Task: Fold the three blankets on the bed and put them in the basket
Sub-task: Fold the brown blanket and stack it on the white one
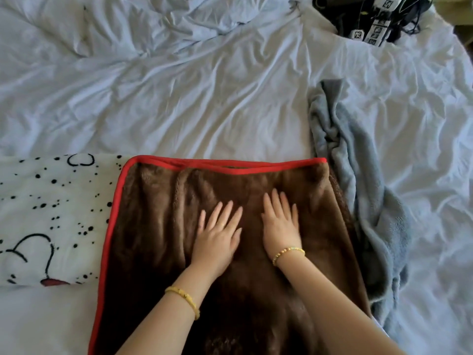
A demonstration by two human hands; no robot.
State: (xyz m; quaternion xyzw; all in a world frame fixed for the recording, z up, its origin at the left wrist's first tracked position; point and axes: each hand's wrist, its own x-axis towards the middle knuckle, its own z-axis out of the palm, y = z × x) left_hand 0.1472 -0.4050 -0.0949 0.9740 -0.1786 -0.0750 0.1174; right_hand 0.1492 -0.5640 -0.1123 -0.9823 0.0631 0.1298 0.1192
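Both hands flat, palms down, fingers straight and slightly spread, pressing on the brown blanket [158, 252]. Left hand [217, 239] and right hand [280, 226] sit side by side near the blanket's middle, small gap between them, gripping nothing. Yellow bracelet [184, 298] on left wrist, beaded bracelet [288, 253] on right. Brown blanket has red trim [112, 226] along its far and left edges, looks doubled over, lies at the near edge of the bed [204, 98] and runs off the bottom of frame. White blanket with black spots [51, 213] lies flat at the near-left, tucked partly under the brown one's left edge. Grey-blue blanket [358, 188] is bunched, unfolded, just beside the brown one's right edge. Bed sheet is pale and heavily wrinkled. Dark gear with cables and printed tags [371, 19] at the far-right corner. Basket not in view.
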